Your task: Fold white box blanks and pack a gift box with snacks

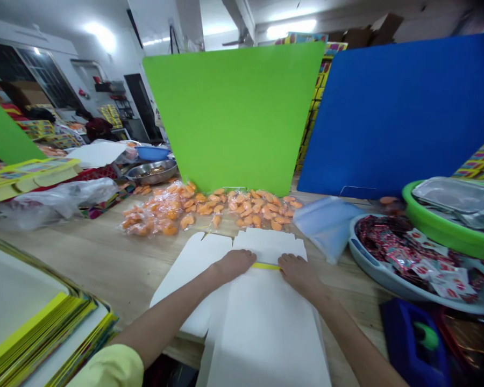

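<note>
A flat white cardboard box blank (262,317) lies unfolded on the wooden table in front of me, white side up. My left hand (234,264) and my right hand (297,271) both press down on a fold across its middle, fingers curled over the fold. A thin yellow edge (265,266) shows between the two hands. The blank's far flaps (266,239) lie flat beyond my hands.
A pile of orange snack packets (210,207) lies behind the blank, before upright green (234,118) and blue (403,113) boards. Right: a grey basin of red sachets (391,277), a green basin (447,231), a clear bag (326,223), a blue tape dispenser (415,338). Left: stacked flat boxes (32,322).
</note>
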{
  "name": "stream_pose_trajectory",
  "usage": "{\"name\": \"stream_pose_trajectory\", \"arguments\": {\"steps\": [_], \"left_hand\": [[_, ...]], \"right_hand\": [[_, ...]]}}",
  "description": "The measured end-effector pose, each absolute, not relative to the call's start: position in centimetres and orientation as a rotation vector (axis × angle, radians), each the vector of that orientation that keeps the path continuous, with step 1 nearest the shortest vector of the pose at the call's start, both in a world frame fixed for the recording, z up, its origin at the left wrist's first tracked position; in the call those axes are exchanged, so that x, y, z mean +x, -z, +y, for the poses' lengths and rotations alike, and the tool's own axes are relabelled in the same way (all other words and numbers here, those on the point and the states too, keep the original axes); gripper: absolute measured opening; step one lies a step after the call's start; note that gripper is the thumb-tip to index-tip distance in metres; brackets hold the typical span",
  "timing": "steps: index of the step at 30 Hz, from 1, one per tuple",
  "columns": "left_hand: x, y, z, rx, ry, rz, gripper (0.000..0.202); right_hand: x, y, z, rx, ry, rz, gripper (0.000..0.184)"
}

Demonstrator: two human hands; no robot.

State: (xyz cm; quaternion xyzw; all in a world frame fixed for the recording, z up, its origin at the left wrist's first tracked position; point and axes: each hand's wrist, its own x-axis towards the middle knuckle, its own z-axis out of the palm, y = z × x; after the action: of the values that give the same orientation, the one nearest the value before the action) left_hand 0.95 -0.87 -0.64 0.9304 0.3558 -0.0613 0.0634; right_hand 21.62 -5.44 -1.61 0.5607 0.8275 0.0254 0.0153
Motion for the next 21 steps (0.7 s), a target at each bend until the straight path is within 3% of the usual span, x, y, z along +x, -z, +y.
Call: {"name": "stream_pose_trajectory", "arguments": {"steps": [7,21], "left_hand": [[2.0,1.6,-2.2,2.831,0.197,1.262,0.025],[2.0,1.8,-1.5,2.670,0.095,1.308,0.024]], "right_hand": [[21.5,2.9,-5.8,1.710,-0.407,2.618,0.020],[21.0,2.8,-5.2,1.661,-0.367,2.627,0.016]]}}
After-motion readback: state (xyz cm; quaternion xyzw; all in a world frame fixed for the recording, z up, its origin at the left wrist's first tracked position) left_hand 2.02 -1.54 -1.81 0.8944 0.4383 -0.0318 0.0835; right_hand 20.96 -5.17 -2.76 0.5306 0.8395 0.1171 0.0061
